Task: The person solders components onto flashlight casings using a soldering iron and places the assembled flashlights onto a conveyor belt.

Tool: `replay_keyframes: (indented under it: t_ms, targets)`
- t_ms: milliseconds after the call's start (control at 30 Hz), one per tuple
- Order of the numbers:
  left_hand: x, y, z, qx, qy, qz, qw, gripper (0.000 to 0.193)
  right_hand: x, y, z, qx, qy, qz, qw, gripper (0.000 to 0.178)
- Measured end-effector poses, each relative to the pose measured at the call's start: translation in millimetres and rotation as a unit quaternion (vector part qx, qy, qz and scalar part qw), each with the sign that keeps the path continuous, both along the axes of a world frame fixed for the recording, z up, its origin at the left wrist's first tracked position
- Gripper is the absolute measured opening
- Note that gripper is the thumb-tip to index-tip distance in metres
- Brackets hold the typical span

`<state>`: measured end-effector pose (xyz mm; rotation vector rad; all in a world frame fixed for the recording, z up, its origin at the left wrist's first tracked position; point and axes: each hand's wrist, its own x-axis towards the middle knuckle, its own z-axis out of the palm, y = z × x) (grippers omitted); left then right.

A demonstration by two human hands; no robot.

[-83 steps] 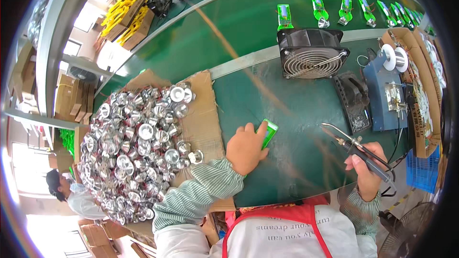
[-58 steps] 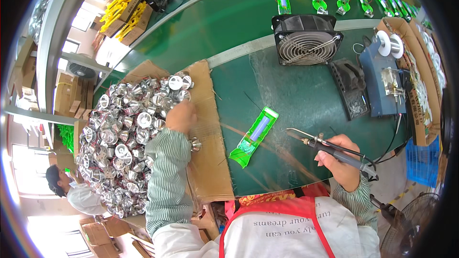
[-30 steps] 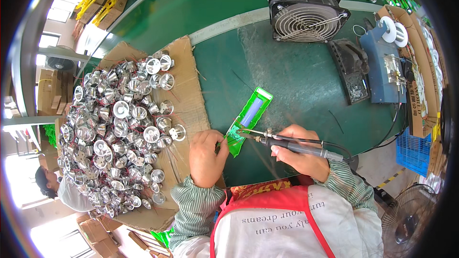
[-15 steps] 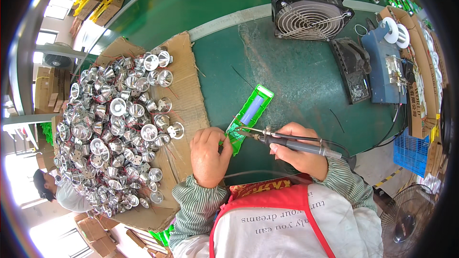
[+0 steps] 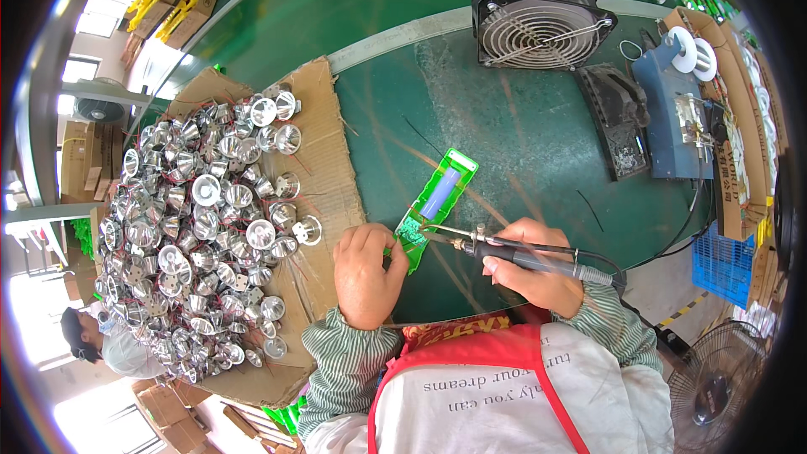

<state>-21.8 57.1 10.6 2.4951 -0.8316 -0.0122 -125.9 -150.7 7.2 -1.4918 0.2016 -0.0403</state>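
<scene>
A narrow green plastic housing [image 5: 456,170] lies slanted on the bench in front of me, with a bluish-purple cylindrical battery [image 5: 440,193] and a small green circuit board [image 5: 411,229] in it. At its lower left edge my left hand [image 5: 363,276] is closed, thumb and forefinger pinching the rim beside the board; the fingertips are partly hidden. My right hand [image 5: 542,276] is wrapped round a dark soldering iron [image 5: 525,259] with a thin metal solder-feed tube [image 5: 450,229] along it. The iron points left toward the board; whether the tube's end touches it I cannot tell.
Many silver reflector cups [image 5: 206,223] with red wires are heaped on cardboard [image 5: 324,160] at left. A black fan [image 5: 542,29], a black holder [image 5: 618,122] and a blue solder feeder [image 5: 668,118] with white spools stand at the back right. A loose black wire [image 5: 591,210] lies nearby.
The soldering iron and my right hand have shifted slightly right and down, its tip drawing away from the board. My left hand and the housing stay almost in place.
</scene>
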Motion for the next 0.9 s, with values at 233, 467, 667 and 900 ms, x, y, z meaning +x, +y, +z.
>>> replay_keyframes:
  t_ms: [233, 467, 667, 900]
  targets:
    - [-2, 2, 3, 0.002, 0.005, -0.005, 1.000, 0.008, -4, -2, 1, -0.031, -0.003, 0.014, 0.999, 0.015]
    - [-4, 4, 12, -0.052, 0.071, 0.021, 0.996, 0.008, 0, -1, -3, 0.014, 0.003, 0.036, 0.999, 0.017]
    - [0, 2, 11, 0.025, 0.062, -0.023, 0.997, 0.009, 3, 2, -7, 0.009, 0.008, 0.044, 0.999, 0.017]
    - [2, 1, 10, 0.018, 0.078, -0.025, 0.996, 0.007, 6, 0, -5, -0.034, -0.002, 0.054, 0.998, 0.019]
